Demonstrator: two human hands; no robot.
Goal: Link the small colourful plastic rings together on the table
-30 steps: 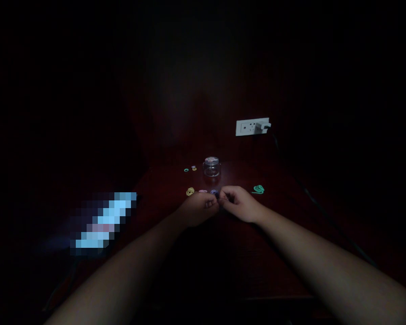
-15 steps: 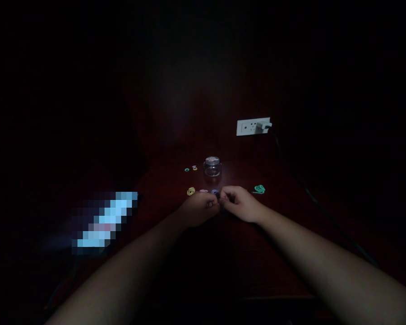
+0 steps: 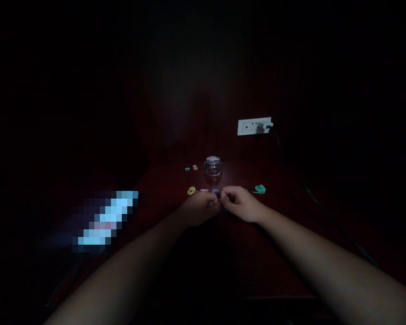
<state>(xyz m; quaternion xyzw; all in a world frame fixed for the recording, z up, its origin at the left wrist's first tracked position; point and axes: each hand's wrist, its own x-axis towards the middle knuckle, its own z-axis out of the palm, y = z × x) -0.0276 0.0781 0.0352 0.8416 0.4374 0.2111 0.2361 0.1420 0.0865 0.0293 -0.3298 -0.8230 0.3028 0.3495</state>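
My left hand [image 3: 200, 207] and my right hand [image 3: 239, 203] meet fingertip to fingertip over the dark red table. Both are closed in a pinch, and whatever lies between the fingers is too small and dark to make out. Just beyond them lie a yellow bunch of bands [image 3: 191, 191], a pink bunch [image 3: 204, 190] and a purple bunch [image 3: 215, 192], the last two partly hidden by my hands. A green bunch of bands [image 3: 260, 189] rests to the right of my right hand. Behind the hands stands a clear lidded jar [image 3: 213, 167].
Near the jar lie a small green ring [image 3: 187, 169] and a yellow ring [image 3: 195, 168] with a pale one touching it. A lit, pixelated screen [image 3: 110, 219] is at left. A white wall socket [image 3: 254, 126] holds a plug, whose cable [image 3: 320, 205] runs down the right side.
Both hands keep nearly the same pinched pose at the same spot. The whole view has shifted very slightly; nothing on the table has visibly moved.
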